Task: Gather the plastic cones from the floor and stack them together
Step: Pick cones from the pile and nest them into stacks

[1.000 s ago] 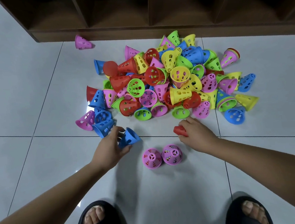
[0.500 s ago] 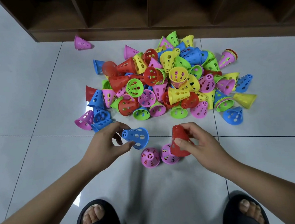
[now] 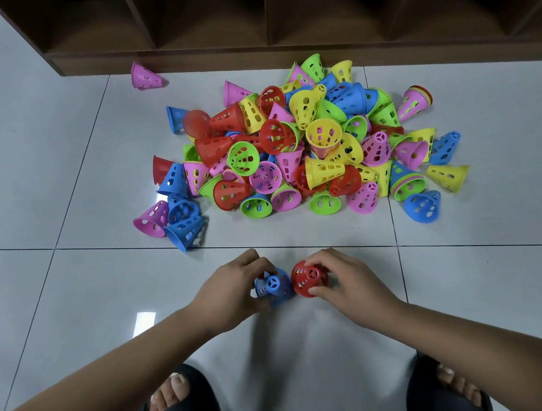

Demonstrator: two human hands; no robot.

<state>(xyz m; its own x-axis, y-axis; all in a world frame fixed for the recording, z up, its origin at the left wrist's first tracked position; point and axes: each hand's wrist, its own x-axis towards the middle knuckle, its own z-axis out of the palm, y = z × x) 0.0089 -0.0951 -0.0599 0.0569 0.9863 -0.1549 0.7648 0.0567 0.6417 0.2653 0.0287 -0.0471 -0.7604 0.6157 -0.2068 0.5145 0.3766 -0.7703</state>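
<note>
Head view: left hand point(image 3: 234, 292) gripped a blue cone point(image 3: 274, 284), right hand point(image 3: 347, 283) a red cone point(image 3: 309, 278), both just lowered over the pink pair; two stacks seemingly begun.

Left hand point(image 3: 228, 298), right hand point(image 3: 346, 288): two. Blue cone point(image 3: 274, 286), red cone point(image 3: 309, 278) held: two. Stray pink cone point(image 3: 146, 76): one. Pile point(image 3: 307, 147): dozens.

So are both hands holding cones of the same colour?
No, the left hand grips a blue cone while the right hand grips a red cone, side by side.
</note>
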